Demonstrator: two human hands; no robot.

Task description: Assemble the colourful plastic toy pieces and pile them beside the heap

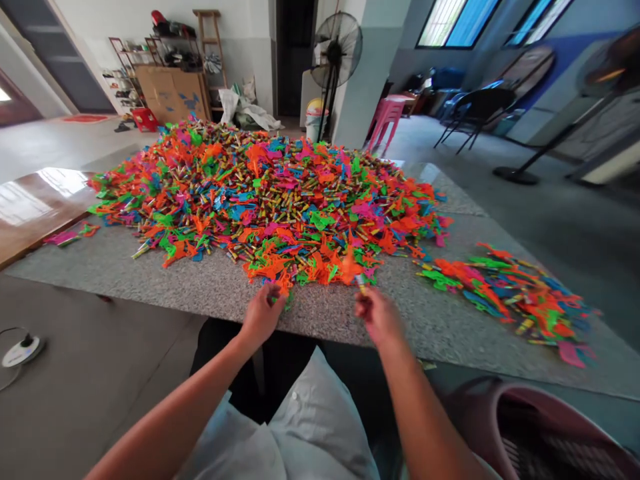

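Observation:
A broad heap of small plastic pieces and short wrapped tubes [280,193] in orange, green, blue and pink covers the middle of the grey speckled table [210,283]. At the heap's near edge, my left hand [263,311] is closed in a pinch, with orange and green plastic pieces at its fingertips. My right hand [381,317] grips the lower end of a small yellow-and-silver tube [361,285]. A blurred orange piece [349,265] shows just beyond that tube; whether the two are joined is unclear.
A smaller pile of similar pieces [515,293] lies to the right on the table. Below the table's right edge stands a maroon plastic basket [545,393]. A glossy brown tabletop [40,207] adjoins at left. Behind are a standing fan [336,50] and pink stools [387,120].

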